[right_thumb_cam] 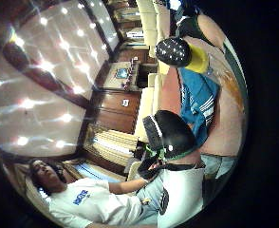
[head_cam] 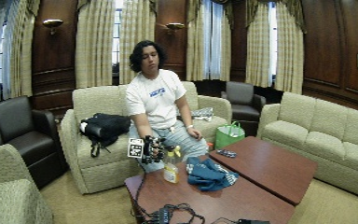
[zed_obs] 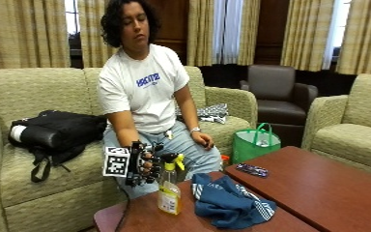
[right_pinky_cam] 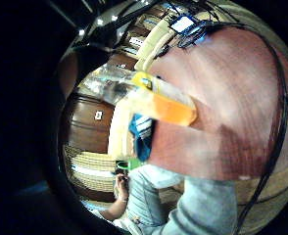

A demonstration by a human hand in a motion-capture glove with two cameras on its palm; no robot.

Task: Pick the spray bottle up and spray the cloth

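A spray bottle [zed_obs: 169,193] with yellow liquid, a yellow collar and a black trigger head stands upright near the corner of the reddish wooden table [zed_obs: 314,188]. My gloved right hand [zed_obs: 144,166] hovers right beside its neck, fingers loosely curled and not round it. The bottle [right_pinky_cam: 168,105] looms close in the little finger side palm view. A fingertip [right_thumb_cam: 172,51] shows in front of the yellow collar. A crumpled blue cloth [zed_obs: 230,203] with white stripes lies on the table just beside the bottle, also visible as the cloth [right_thumb_cam: 196,104]. The wide outside view shows the hand [head_cam: 151,150], bottle [head_cam: 171,172] and cloth [head_cam: 210,175].
A small dark device [zed_obs: 252,169] lies further along the table. A green bag [zed_obs: 256,142] stands on the floor by the sofa. A black backpack [zed_obs: 57,130] sits on the sofa. The bare left hand [zed_obs: 205,140] rests on the thigh. Cables [head_cam: 173,213] lie at the table's near end.
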